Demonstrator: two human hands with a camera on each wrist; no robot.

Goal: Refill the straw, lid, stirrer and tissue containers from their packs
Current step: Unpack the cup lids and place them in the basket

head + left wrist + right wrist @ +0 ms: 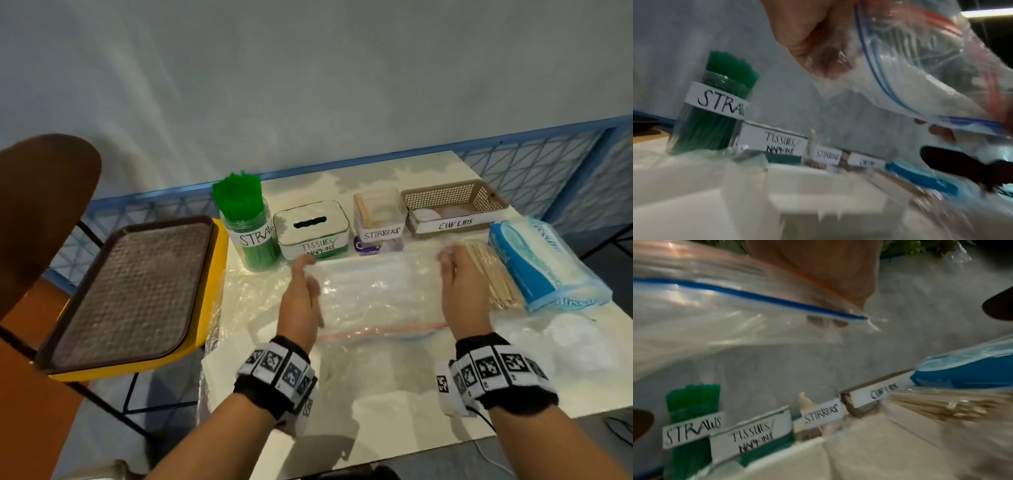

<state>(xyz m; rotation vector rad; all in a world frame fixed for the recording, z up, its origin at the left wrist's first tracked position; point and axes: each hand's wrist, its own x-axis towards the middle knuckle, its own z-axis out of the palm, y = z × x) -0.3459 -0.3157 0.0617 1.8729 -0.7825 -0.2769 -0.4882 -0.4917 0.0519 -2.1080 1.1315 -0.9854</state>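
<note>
Head view: a person's two hands hold a clear zip bag (373,294) lifted a little above a pale table (394,404). The left hand (301,294) grips its left edge and the right hand (460,294) its right edge, fingers curled onto the plastic. Behind the bag stands one row of four labelled containers — a straw jar (251,226) packed with green straws, a tissue box (313,228), a clear stirrer box (380,214) with only a few sticks, and a brown lid basket (452,205) with what look like two lids. Just right of the bag lie one loose bundle of wooden stirrers (493,274) and one blue tissue pack (544,260). One brown tray (126,291) sits on a yellow stool to the left.

Left wrist view, blurred: the left hand's thumb (813,43) pinches the bag beside its blue seal line (879,84); the four labels run below.

Right wrist view, blurred: the right hand's fingertips (826,321) pinch the bag just under the blue seal's end.

The bag's contents are too faint to name — possibly clear lids or straws. Judged from this, the step is opening it: pull the two seal lips evenly apart, keep the mouth level so nothing spills, and stay clear of the jar.
</note>
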